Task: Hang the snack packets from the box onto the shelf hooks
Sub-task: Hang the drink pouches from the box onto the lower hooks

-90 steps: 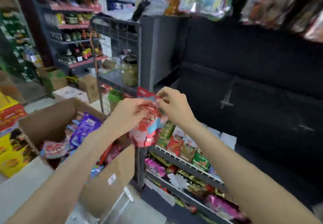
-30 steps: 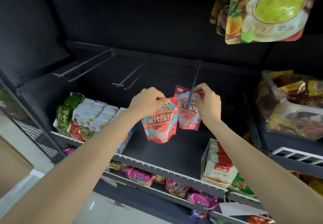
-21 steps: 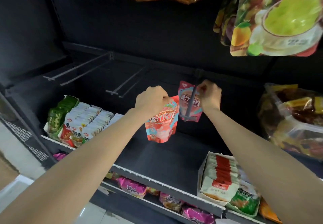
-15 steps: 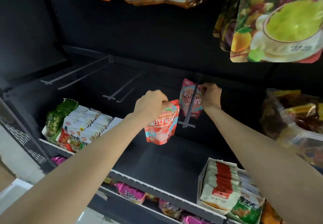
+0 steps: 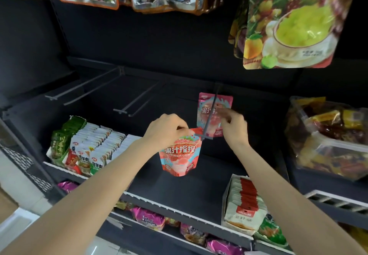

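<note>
One pink snack packet hangs far back on a grey shelf hook in the dark shelf bay. A second pink and red packet hangs from my left hand, which pinches its top edge right at the hook's front tip. My right hand is blurred just right of the hook, in front of the hung packet, fingers loosely bent and holding nothing. The box is out of view.
Two more bare hooks stick out to the left. Large fruit bags hang above right. Small sachets line the shelf at left, a carton of red-topped packs sits at right, and a clear tub of snacks stands far right.
My right hand let go of the packet at the back of the hook and drew back toward me. My left hand brought the second packet up to the hook's tip.
</note>
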{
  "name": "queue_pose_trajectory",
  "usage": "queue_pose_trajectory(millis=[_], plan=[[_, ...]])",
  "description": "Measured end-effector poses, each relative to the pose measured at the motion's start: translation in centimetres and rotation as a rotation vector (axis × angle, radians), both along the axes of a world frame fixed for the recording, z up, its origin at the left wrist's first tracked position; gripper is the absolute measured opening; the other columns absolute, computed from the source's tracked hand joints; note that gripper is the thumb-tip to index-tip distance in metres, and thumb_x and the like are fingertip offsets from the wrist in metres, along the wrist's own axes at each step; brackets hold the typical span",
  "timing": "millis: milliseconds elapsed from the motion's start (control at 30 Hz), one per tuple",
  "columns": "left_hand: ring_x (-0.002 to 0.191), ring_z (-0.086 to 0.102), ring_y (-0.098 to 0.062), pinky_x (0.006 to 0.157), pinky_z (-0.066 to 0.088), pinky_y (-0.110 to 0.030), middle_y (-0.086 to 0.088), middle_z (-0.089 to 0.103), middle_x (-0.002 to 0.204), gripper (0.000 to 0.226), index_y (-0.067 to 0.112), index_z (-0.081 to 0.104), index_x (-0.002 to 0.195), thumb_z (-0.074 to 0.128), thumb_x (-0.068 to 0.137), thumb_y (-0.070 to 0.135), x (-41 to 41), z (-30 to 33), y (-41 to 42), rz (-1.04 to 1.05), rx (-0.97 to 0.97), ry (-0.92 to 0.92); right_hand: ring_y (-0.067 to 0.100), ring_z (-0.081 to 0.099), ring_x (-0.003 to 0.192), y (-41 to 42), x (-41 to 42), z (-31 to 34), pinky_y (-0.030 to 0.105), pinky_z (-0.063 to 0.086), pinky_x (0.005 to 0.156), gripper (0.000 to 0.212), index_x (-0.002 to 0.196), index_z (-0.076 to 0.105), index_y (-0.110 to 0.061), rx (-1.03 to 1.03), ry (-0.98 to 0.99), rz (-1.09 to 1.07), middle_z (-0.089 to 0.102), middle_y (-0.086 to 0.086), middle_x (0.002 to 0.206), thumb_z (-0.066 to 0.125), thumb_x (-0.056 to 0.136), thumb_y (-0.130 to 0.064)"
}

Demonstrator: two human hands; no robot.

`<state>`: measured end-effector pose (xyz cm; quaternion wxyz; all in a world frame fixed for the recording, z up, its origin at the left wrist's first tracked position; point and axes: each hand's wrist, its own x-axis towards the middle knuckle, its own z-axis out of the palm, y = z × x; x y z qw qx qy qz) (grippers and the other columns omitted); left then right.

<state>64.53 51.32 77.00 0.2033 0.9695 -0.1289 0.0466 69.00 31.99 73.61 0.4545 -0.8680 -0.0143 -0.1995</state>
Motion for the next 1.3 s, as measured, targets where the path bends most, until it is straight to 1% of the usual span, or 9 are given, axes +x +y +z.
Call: queue_pose_trajectory(millis=[133, 300, 400, 533, 700, 833, 967, 1133, 1300], plan=[[0.08, 0.063, -0.007, 0.059, 0.042, -0.021, 0.009, 0.07, 0.087, 0.025, 0.025, 0.073, 0.092, 0.059, 0.087, 0.045, -1.2, -1.0, -0.1, -0.081, -0.043, 0.068, 0.004, 0.063, 0.094, 0.1, -5.2, -1.6, 0.027, 0.053, 0.086, 0.038, 0.099, 0.066, -0.016, 0.131, 0.153, 0.277, 0.067, -0.005, 0.096, 0.045, 0.086, 0.013], [0.077, 0.065, -0.01, 0.066, 0.051, -0.029, 0.006, 0.07, 0.081, 0.029, 0.02, 0.074, 0.091, 0.062, 0.085, 0.045, -2.3, -1.8, -0.7, -0.117, -0.15, 0.073, 0.015, 0.068, 0.088, 0.6, -8.1, -2.1, 0.028, 0.056, 0.079, 0.012, 0.087, 0.068, -0.019, 0.253, 0.236, 0.449, 0.071, 0.002, 0.089, 0.061, 0.09, -0.01], [0.072, 0.066, -0.007, 0.067, 0.052, -0.025, 0.007, 0.068, 0.075, 0.021, 0.019, 0.073, 0.083, 0.067, 0.082, 0.039, -2.8, -2.2, -0.9, -0.11, -0.287, 0.046, 0.012, 0.07, 0.078, 0.8, -8.5, -2.1, 0.026, 0.058, 0.073, 0.01, 0.08, 0.068, -0.018, 0.281, 0.201, 0.428, 0.071, 0.0, 0.08, 0.064, 0.088, -0.013], [0.069, 0.066, 0.0, 0.061, 0.046, -0.011, 0.012, 0.069, 0.073, 0.008, 0.022, 0.069, 0.078, 0.074, 0.078, 0.029, -3.4, -2.9, -0.6, -0.093, -0.534, 0.068, 0.019, 0.069, 0.082, 0.7, -8.6, -2.3, 0.034, 0.058, 0.075, 0.014, 0.08, 0.067, -0.019, 0.345, 0.179, 0.371, 0.07, 0.002, 0.082, 0.061, 0.09, -0.011], [0.079, 0.067, -0.007, 0.07, 0.053, -0.022, 0.006, 0.07, 0.082, 0.006, 0.016, 0.071, 0.087, 0.069, 0.084, 0.02, -3.0, -3.8, 0.2, -0.029, -0.709, 0.057, 0.009, 0.07, 0.081, 0.6, -8.8, -2.4, 0.027, 0.058, 0.071, 0.015, 0.079, 0.063, -0.02, 0.444, 0.15, 0.277, 0.07, -0.005, 0.082, 0.059, 0.092, -0.014], [0.076, 0.066, -0.002, 0.066, 0.051, -0.014, 0.008, 0.069, 0.082, 0.006, 0.014, 0.07, 0.089, 0.066, 0.086, 0.018, -2.8, -4.0, -0.5, 0.003, -0.76, 0.018, 0.011, 0.069, 0.085, 1.1, -8.7, -2.5, 0.029, 0.058, 0.074, 0.015, 0.08, 0.062, -0.025, 0.407, 0.084, 0.206, 0.07, -0.005, 0.085, 0.059, 0.092, -0.017], [0.082, 0.066, -0.008, 0.07, 0.053, -0.02, 0.005, 0.069, 0.085, 0.011, 0.012, 0.07, 0.093, 0.065, 0.087, 0.019, -2.4, -4.0, -0.8, 0.005, -0.764, 0.029, 0.01, 0.068, 0.087, 1.1, -8.6, -2.5, 0.03, 0.058, 0.077, 0.013, 0.082, 0.061, -0.026, 0.381, 0.06, 0.158, 0.069, -0.007, 0.086, 0.059, 0.092, -0.019], [0.08, 0.066, -0.004, 0.067, 0.05, -0.016, 0.012, 0.068, 0.08, 0.004, 0.024, 0.067, 0.083, 0.066, 0.087, 0.022, -2.2, -4.2, -1.3, -0.012, -0.744, 0.031, 0.009, 0.067, 0.092, 0.9, -8.5, -2.7, 0.023, 0.056, 0.075, 0.002, 0.092, 0.061, -0.018, 0.324, 0.009, 0.129, 0.066, -0.01, 0.087, 0.059, 0.091, -0.017], [0.079, 0.066, -0.004, 0.065, 0.049, -0.015, 0.013, 0.067, 0.079, 0.006, 0.025, 0.066, 0.082, 0.065, 0.087, 0.022, -2.2, -4.2, -1.4, -0.019, -0.752, 0.033, 0.007, 0.063, 0.095, 0.8, -8.3, -2.8, 0.025, 0.055, 0.081, 0.009, 0.096, 0.06, -0.021, 0.236, -0.062, 0.123, 0.065, -0.008, 0.096, 0.061, 0.09, -0.013]])
